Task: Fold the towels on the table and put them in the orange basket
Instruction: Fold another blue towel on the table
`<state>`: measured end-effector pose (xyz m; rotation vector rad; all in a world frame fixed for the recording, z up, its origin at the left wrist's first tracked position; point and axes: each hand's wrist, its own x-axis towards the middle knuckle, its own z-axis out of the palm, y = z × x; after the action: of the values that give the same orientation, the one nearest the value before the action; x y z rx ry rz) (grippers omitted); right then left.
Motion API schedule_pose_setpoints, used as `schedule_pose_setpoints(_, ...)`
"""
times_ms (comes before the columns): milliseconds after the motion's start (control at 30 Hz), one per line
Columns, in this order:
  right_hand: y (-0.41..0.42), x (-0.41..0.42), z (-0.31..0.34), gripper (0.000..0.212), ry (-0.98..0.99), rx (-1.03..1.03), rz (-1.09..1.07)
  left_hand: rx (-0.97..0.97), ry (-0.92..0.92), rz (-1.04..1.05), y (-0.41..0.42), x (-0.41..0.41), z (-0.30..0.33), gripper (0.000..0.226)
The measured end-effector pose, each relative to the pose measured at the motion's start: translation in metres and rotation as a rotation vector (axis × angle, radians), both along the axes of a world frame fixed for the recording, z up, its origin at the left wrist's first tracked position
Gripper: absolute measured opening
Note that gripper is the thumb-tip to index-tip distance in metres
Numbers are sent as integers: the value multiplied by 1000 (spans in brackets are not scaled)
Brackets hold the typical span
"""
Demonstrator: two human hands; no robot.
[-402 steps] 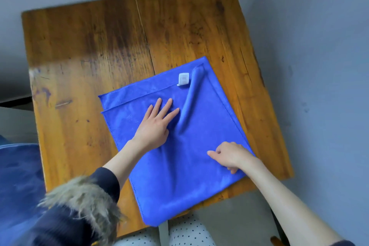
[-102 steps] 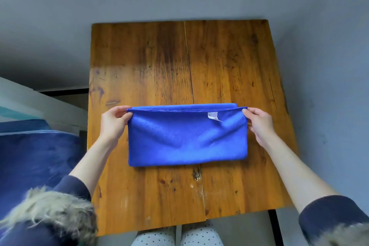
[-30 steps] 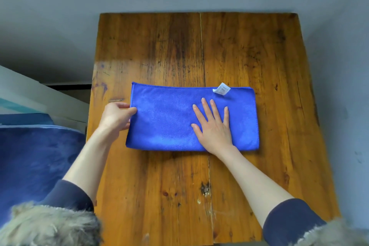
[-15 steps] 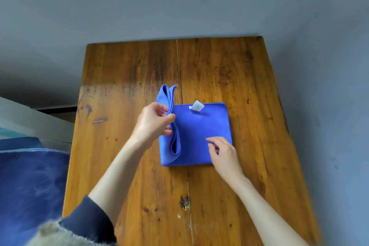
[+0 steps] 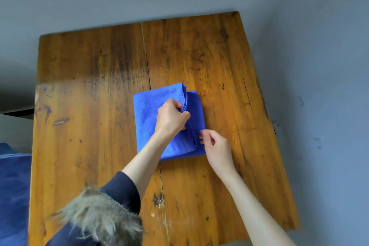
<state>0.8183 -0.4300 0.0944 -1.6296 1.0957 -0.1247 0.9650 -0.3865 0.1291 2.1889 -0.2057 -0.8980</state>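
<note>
A: Where's the folded blue microfibre towel now?

B: On the worn wooden plank table, under the left hand. Its fingers and thumb are curled round the stitched free edge, pinching it just above the layer below, which sticks out beyond the fingertips.

A: And the right hand?

B: Just beside the towel's right border, fingers loosely curled, tips close together and holding nothing (whether they brush the cloth I cannot tell).

A: So what could spoil this?

B: I'd judge the upper flap lands short of the lower edge, leaving an uneven fold. If the pinch drags sideways, the loose layers beneath the fingers may slide or bunch, since nothing pins them. The orange basket isn't in view, so a sloppy fold could fall open when carried there.
</note>
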Motion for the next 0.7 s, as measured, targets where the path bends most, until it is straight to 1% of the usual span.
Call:
schedule_pose_setpoints(133, -6, -2, -5, 26, -2, 59, -41, 6, -28, -68, -16, -18, -8, 13)
schedule_pose_setpoints(233, -10, -1, -7, 37, 9, 73, -59, 45, -44, -128, -21, -25, -18, 12)
schedule_pose_setpoints(300, -12, 0, -8, 40, 10, 77, -58, 19, -22, -145, -20, -25, -20, 12)
schedule_pose_setpoints(367, -15, 4, -7, 32, 20, 48, -26, -60, 10, -159, -15, -26, -19, 15)
schedule_pose_setpoints(400, -16, 7, -7, 24, 32, 38, -7, -104, -30, -175, -8, -27, -18, 17)
schedule_pose_setpoints(433, -17, 11, -7, 16, 47, 37, 8, -145, -138, -193, 1, -27, -17, 20)
schedule_pose_setpoints(500, -19, 18, -8, 12, 95, 3, 33, -162, -476, -225, 25, -26, -17, 26)
schedule_pose_setpoints(533, -19, 21, -8, 10, 121, -29, 44, -116, -654, -245, 37, -24, -19, 27)
schedule_pose_setpoints(567, -20, 24, -7, 9, 139, -56, 45, -53, -790, -267, 49, -23, -23, 29)
schedule_pose_setpoints(600, -20, 26, -7, 9, 155, -71, 35, 13, -865, -303, 59, -21, -27, 32)
schedule_pose_setpoints(633, -21, 27, -7, 9, 170, -69, 10, 74, -888, -358, 67, -20, -32, 36)
schedule_pose_setpoints(700, -21, 28, -6, 10, 200, -32, -59, 180, -848, -478, 76, -20, -43, 44)
